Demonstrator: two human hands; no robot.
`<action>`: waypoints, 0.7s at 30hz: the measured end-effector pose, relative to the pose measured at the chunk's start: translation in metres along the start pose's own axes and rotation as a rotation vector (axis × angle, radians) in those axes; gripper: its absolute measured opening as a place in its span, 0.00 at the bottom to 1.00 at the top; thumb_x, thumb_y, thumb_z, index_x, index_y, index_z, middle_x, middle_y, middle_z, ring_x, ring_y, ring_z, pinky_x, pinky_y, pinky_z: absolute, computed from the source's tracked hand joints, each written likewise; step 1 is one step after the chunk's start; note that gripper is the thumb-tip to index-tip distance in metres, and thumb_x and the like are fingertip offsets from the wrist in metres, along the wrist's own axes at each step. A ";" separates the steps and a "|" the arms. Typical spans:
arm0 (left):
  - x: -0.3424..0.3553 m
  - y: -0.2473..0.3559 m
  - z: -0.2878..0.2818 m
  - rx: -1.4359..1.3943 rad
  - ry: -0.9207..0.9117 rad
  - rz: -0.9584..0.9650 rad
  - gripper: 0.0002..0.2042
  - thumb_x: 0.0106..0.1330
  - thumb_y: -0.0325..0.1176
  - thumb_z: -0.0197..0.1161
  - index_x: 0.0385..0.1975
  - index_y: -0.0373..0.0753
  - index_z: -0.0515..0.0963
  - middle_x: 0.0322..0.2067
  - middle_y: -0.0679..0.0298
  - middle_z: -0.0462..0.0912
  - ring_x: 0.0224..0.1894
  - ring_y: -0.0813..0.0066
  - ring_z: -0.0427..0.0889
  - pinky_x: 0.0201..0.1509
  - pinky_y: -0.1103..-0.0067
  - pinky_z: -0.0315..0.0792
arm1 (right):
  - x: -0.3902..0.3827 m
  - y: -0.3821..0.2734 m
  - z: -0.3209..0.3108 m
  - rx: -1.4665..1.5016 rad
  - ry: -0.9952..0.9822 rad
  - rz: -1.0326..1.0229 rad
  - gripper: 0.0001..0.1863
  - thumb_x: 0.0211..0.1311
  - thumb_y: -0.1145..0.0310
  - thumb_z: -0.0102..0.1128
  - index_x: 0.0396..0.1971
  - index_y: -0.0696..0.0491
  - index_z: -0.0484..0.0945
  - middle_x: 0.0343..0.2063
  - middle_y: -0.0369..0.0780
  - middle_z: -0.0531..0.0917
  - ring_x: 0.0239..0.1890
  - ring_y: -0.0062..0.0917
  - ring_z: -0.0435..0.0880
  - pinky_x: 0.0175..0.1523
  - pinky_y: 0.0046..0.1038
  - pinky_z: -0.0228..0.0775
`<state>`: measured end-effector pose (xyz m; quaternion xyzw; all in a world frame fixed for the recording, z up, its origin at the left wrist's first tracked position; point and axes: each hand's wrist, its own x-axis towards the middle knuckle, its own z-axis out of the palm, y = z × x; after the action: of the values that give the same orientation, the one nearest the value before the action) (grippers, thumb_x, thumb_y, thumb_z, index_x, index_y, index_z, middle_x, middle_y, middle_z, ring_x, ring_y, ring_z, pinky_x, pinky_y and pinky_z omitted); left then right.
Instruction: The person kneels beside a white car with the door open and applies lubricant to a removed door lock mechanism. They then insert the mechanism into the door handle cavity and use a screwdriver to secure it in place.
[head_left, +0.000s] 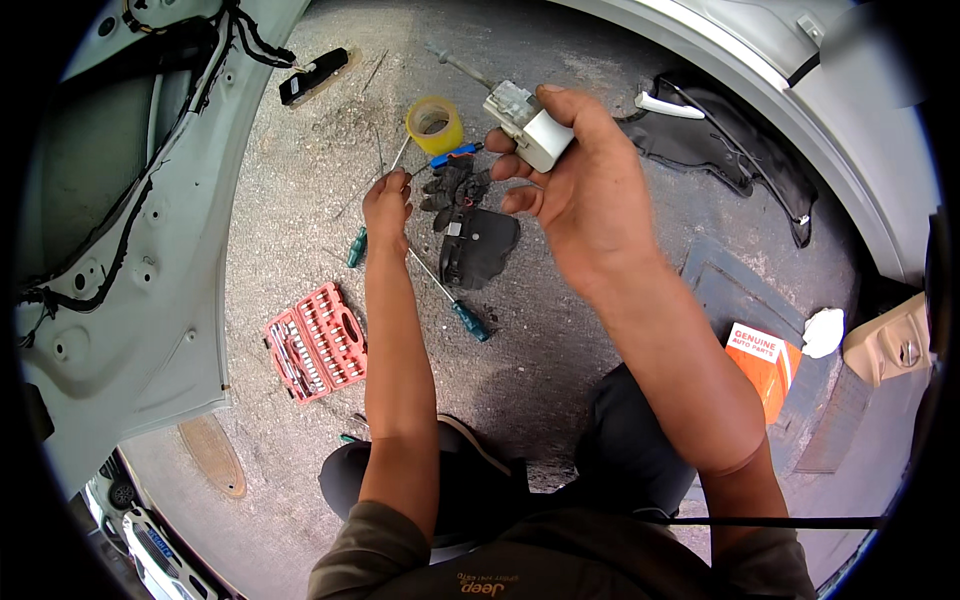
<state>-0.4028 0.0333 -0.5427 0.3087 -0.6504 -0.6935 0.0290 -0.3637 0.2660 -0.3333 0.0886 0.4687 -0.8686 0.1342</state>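
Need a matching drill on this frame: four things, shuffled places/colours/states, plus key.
1. tape roll
2. white part
3. socket case
4. orange pack

A. in the right hand
B. right of the right forearm
C. yellow
D. red and open

Pairs: 1-C, 2-A, 3-D, 4-B

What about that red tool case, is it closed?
No, the red tool case lies open on the ground, with rows of small silvery pieces showing.
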 end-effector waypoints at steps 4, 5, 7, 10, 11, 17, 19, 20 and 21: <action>-0.041 0.082 0.022 -0.106 -0.200 0.151 0.22 0.74 0.46 0.55 0.56 0.34 0.76 0.52 0.56 0.82 0.54 0.65 0.78 0.60 0.71 0.72 | 0.025 0.028 0.010 -0.052 0.080 0.069 0.19 0.69 0.54 0.57 0.49 0.53 0.74 0.39 0.40 0.84 0.39 0.23 0.82 0.37 0.28 0.75; -0.051 0.099 0.028 -0.085 -0.271 0.141 0.23 0.74 0.47 0.54 0.55 0.33 0.76 0.51 0.55 0.82 0.54 0.65 0.79 0.59 0.71 0.72 | 0.031 0.033 0.013 -0.046 0.095 0.091 0.19 0.69 0.55 0.59 0.50 0.54 0.74 0.40 0.39 0.84 0.41 0.22 0.83 0.39 0.28 0.76; -0.062 0.124 0.031 -0.103 -0.412 0.072 0.26 0.76 0.51 0.51 0.56 0.30 0.75 0.54 0.52 0.77 0.51 0.64 0.78 0.56 0.71 0.74 | 0.044 0.049 0.017 -0.019 0.078 0.118 0.18 0.70 0.55 0.60 0.49 0.53 0.74 0.41 0.38 0.84 0.41 0.22 0.83 0.37 0.27 0.77; -0.071 0.145 0.021 -0.144 -0.276 0.003 0.25 0.77 0.50 0.51 0.54 0.29 0.74 0.49 0.54 0.79 0.43 0.69 0.77 0.46 0.73 0.76 | 0.052 0.079 0.027 0.031 -0.007 0.178 0.17 0.69 0.58 0.58 0.48 0.56 0.74 0.37 0.38 0.81 0.35 0.22 0.82 0.31 0.24 0.76; -0.073 0.150 0.010 -0.162 -0.236 -0.002 0.24 0.77 0.49 0.51 0.53 0.30 0.74 0.47 0.55 0.80 0.42 0.70 0.77 0.43 0.73 0.76 | 0.051 0.085 0.030 0.050 -0.055 0.214 0.17 0.69 0.59 0.57 0.48 0.55 0.74 0.37 0.38 0.81 0.34 0.22 0.82 0.30 0.24 0.75; -0.097 0.137 -0.040 -0.233 0.000 0.095 0.18 0.73 0.46 0.60 0.48 0.36 0.79 0.34 0.65 0.81 0.36 0.73 0.80 0.40 0.74 0.81 | 0.038 0.092 0.038 -0.187 -0.250 0.196 0.16 0.65 0.62 0.55 0.47 0.55 0.74 0.33 0.39 0.84 0.27 0.20 0.80 0.25 0.22 0.70; -0.102 0.125 -0.052 -0.268 -0.004 0.121 0.15 0.72 0.42 0.61 0.48 0.37 0.81 0.34 0.65 0.82 0.37 0.75 0.82 0.40 0.74 0.83 | 0.034 0.092 0.038 -0.340 -0.220 0.151 0.20 0.58 0.63 0.59 0.47 0.58 0.76 0.31 0.38 0.81 0.30 0.20 0.78 0.31 0.25 0.70; -0.101 0.117 -0.057 -0.310 -0.055 0.129 0.15 0.72 0.41 0.61 0.48 0.36 0.81 0.35 0.64 0.83 0.37 0.75 0.82 0.41 0.73 0.83 | 0.040 0.100 0.033 -0.425 -0.223 0.066 0.20 0.57 0.63 0.59 0.47 0.59 0.76 0.31 0.39 0.80 0.31 0.21 0.77 0.34 0.25 0.70; -0.102 0.110 -0.062 -0.357 -0.097 0.128 0.14 0.72 0.40 0.61 0.48 0.36 0.81 0.36 0.64 0.84 0.38 0.75 0.83 0.41 0.73 0.84 | 0.046 0.112 0.026 -0.517 -0.230 -0.004 0.21 0.56 0.63 0.59 0.47 0.60 0.76 0.31 0.40 0.80 0.31 0.22 0.77 0.37 0.26 0.70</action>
<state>-0.3311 0.0065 -0.4000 0.2231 -0.5358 -0.8086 0.0960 -0.3723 0.1789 -0.4207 -0.0487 0.6566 -0.7248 0.2027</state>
